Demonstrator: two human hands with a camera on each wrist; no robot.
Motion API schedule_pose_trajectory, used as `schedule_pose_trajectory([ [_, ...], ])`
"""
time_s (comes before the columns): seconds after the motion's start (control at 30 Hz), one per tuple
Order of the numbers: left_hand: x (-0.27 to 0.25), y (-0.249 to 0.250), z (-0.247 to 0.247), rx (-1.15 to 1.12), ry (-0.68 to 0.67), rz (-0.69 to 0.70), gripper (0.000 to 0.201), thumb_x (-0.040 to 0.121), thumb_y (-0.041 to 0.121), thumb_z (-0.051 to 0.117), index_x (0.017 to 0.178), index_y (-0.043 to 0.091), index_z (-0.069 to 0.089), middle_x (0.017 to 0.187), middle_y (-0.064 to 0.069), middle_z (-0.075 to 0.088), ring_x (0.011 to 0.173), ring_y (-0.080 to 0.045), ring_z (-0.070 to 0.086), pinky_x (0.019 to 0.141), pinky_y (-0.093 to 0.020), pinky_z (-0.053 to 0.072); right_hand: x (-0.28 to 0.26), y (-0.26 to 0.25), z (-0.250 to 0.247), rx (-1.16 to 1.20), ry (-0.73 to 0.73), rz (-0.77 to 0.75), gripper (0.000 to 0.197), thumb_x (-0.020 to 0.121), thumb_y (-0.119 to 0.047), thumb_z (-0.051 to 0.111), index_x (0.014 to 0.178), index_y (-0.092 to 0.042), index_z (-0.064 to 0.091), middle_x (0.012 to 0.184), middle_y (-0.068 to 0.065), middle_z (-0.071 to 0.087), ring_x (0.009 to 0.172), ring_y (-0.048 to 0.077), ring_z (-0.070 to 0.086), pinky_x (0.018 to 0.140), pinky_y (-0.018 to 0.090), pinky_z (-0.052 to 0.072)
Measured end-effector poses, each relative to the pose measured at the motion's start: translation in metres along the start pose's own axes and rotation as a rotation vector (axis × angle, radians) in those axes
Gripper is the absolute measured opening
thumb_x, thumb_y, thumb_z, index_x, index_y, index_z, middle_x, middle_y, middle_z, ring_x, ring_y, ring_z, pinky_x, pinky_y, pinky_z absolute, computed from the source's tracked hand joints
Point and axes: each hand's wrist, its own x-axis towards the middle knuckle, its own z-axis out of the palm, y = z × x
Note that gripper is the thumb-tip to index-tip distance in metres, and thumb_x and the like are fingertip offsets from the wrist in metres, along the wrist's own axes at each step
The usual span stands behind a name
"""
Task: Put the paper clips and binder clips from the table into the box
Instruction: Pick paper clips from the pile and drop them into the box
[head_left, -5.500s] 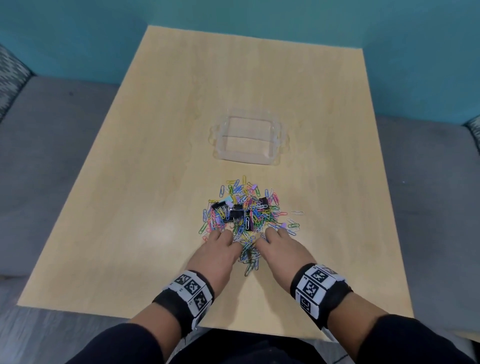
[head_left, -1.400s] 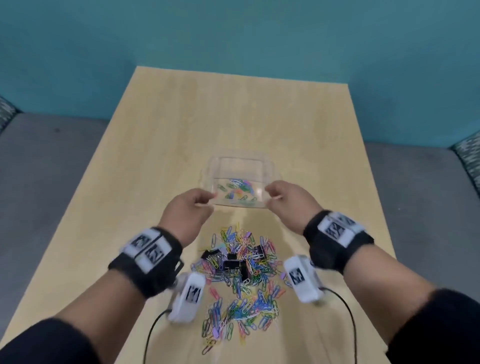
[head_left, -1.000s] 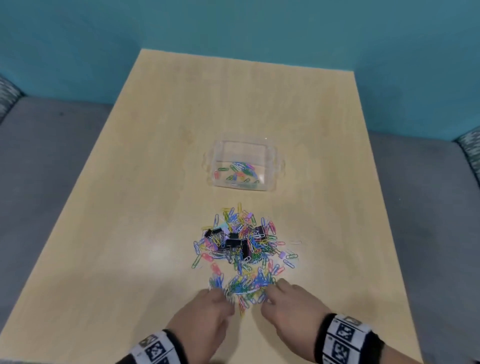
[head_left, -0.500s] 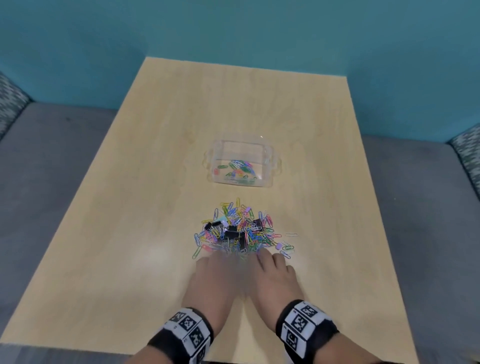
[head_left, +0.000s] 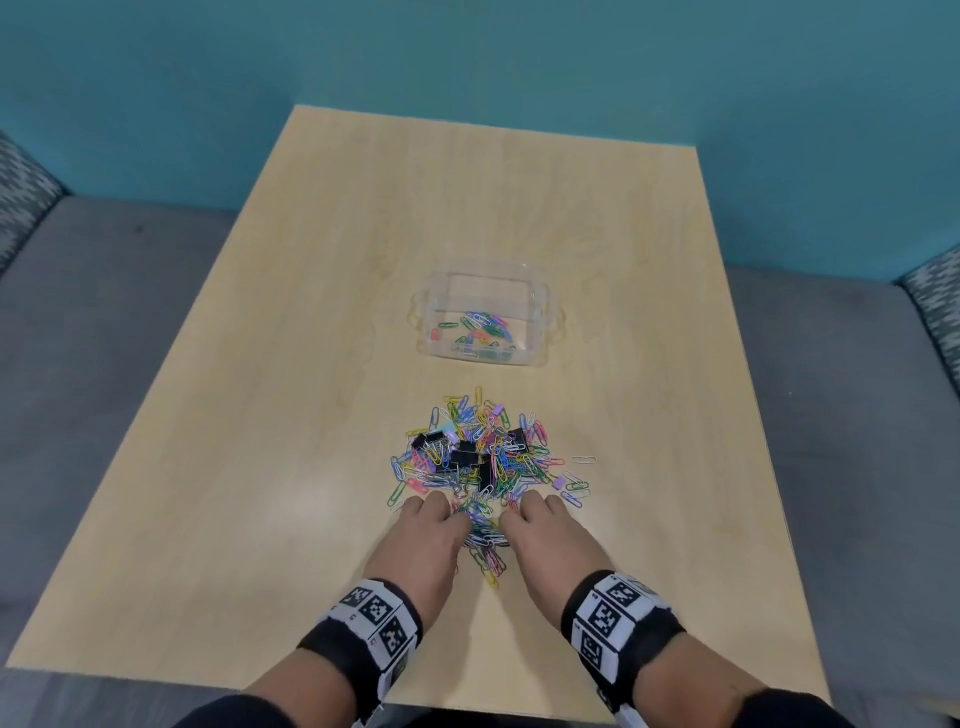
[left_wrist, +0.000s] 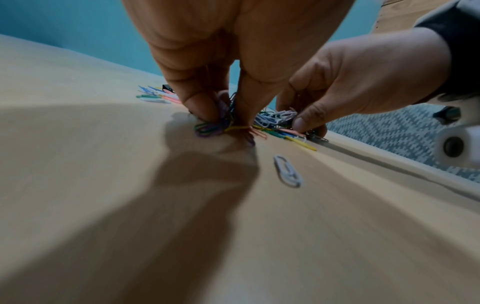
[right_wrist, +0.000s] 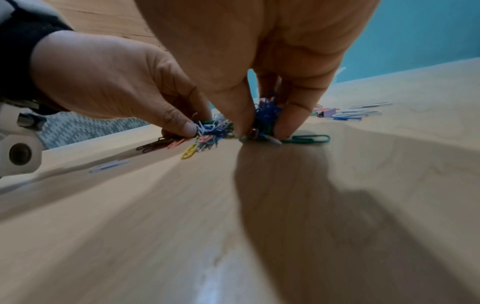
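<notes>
**Both hands digging into the clip pile**

The left hand (head_left: 423, 538) and right hand (head_left: 550, 535) sit side by side at the near edge of the pile (head_left: 483, 457), knuckles up. From the wrist views, each one has its thumb and fingers pinched around a tangled little bunch of thin wire paper clips (left_wrist: 221, 123), coated in green, blue, yellow, pink and white. A few chunky black binder clips (head_left: 465, 457) lie in the middle of the heap. The box (head_left: 540, 332), clear plastic, rectangular with rounded corners, sits just beyond the pile on the smooth pale wood table (head_left: 260, 467), a small scatter of clips on its floor. One stray white clip (left_wrist: 288, 171) lies flat behind the left hand.
</notes>
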Motion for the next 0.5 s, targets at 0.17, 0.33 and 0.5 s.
schedule_pose_trajectory([
  [0.17, -0.003, -0.002, -0.014, -0.042, -0.027, 0.001, 0.043, 0.04, 0.004, 0.079, 0.064, 0.023, 0.048, 0.066, 0.005, 0.045, 0.053, -0.016, 0.041, 0.048, -0.023, 0.024, 0.003, 0.007, 0.001, 0.018, -0.011, -0.003, 0.038, 0.073, 0.011, 0.044, 0.101, -0.015, 0.045, 0.107, 0.008, 0.042, 0.086, 0.024, 0.035, 0.067, 0.037, 0.035],
  [0.33, -0.002, -0.006, -0.013, -0.188, -0.04, -0.061, 0.036, 0.055, 0.003, 0.075, 0.064, 0.025, 0.048, 0.067, 0.01, 0.037, 0.052, -0.014, 0.038, 0.043, -0.026, 0.027, 0.004, 0.013, -0.006, 0.069, -0.056, 0.001, 0.029, 0.079, 0.006, 0.045, 0.1, -0.015, 0.047, 0.096, 0.004, 0.039, 0.072, 0.022, 0.032, 0.061, 0.03, 0.024],
  [0.5, 0.004, -0.009, -0.02, -0.437, -0.072, -0.228, 0.009, 0.085, 0.018, 0.058, 0.082, 0.025, 0.063, 0.081, 0.008, 0.051, 0.075, -0.015, 0.054, 0.064, -0.027, 0.04, 0.009, 0.022, -0.001, 0.297, -0.031, 0.094, 0.014, 0.087, -0.007, 0.047, 0.08, -0.019, 0.047, 0.084, -0.001, 0.046, 0.07, 0.019, 0.048, 0.06, 0.029, 0.037],
])
